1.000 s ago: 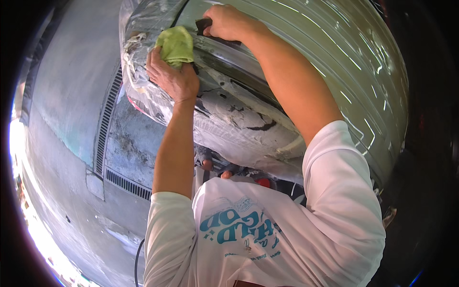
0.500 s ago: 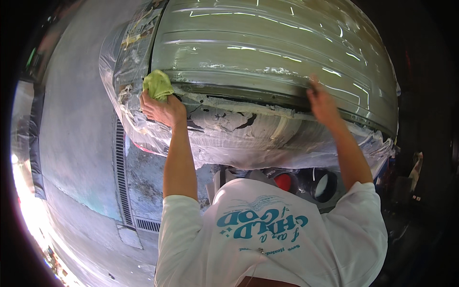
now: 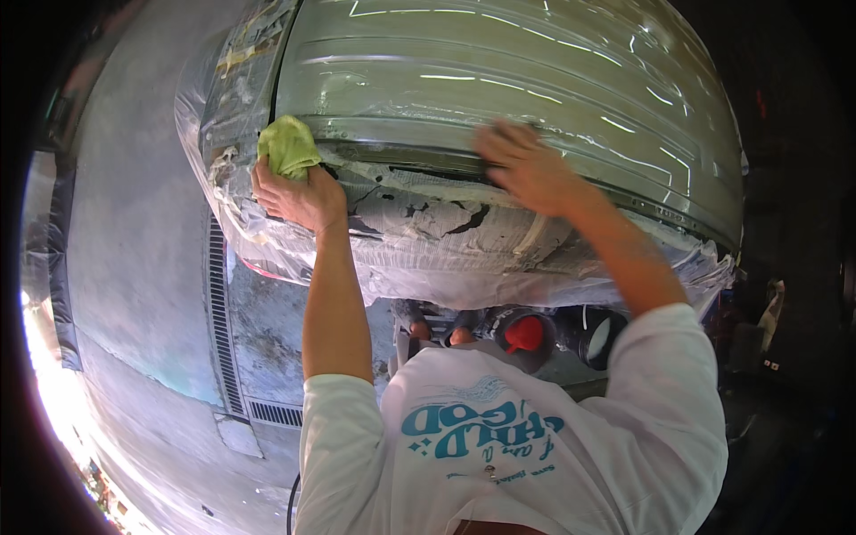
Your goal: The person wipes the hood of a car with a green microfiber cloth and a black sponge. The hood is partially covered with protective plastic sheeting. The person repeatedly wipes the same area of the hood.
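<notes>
A person in a white short-sleeved T-shirt (image 3: pixel 571 486) leans toward a glossy olive-green ribbed panel (image 3: pixel 401 94), its near edge bordered by wrinkled translucent plastic sheeting (image 3: pixel 419 272). The left hand (image 3: pixel 303 201) is closed on a bunched yellow-green cloth (image 3: pixel 290 145), which sits at the panel's near left corner, fingers curled around its lower part. The right hand (image 3: pixel 526 169), blurred, is over the panel's near edge, well apart from the cloth; whether it grips anything cannot be told. Below, a red object (image 3: pixel 524 333) shows inside a dark round container (image 3: pixel 538 359).
</notes>
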`<state>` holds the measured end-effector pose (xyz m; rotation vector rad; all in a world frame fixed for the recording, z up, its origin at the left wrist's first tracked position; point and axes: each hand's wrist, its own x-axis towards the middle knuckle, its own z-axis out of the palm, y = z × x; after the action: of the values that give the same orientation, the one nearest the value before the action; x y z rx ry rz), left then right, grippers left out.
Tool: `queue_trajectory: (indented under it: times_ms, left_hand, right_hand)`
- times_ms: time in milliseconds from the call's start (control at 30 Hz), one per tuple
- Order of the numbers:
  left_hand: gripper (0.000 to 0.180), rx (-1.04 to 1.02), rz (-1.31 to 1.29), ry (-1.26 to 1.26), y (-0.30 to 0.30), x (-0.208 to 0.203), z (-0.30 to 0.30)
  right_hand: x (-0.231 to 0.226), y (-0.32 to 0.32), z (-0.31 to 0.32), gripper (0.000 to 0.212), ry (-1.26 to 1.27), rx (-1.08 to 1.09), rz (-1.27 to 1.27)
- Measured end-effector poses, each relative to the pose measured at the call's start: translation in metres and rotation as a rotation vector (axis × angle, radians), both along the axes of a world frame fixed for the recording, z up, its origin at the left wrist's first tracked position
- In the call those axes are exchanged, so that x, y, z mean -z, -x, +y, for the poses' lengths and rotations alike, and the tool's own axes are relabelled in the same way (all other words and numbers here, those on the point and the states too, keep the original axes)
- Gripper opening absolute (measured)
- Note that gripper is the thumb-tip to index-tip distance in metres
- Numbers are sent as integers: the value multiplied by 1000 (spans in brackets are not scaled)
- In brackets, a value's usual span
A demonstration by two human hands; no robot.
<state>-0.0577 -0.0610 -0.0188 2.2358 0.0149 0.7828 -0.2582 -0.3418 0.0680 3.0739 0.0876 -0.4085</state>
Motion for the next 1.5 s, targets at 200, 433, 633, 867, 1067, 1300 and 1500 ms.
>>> queue_trajectory:
  times_ms: [200, 433, 633, 867, 1067, 1300, 1500]
  left_hand:
    - [71, -15, -34, -14, 3, 2, -10]
    - [63, -48, -48, -73, -6, 0, -20]
    - [61, -125, 19, -108, -14, 11, 3]
    - [65, -125, 66, -144, -8, 0, -12]
    - [65, -102, 62, -127, -6, 0, -10]
    - [62, -158, 48, -237, -28, 14, -11]
    - [65, -183, 29, -197, -26, 19, 10]
  right_hand:
    - [-26, 64, -48, 60, 41, -52, 61]
    - [22, -172, 84, 64, -242, -146, -152]
    - [2, -27, 11, 61, -289, -6, -118]
    - [-31, 226, -192, 56, -18, 406, -188]
    - [-7, 214, -158, 51, -274, 340, -331]
    - [24, 26, -38, 52, -168, -60, -386]
    - [-16, 205, -158, 57, 26, 114, -36]
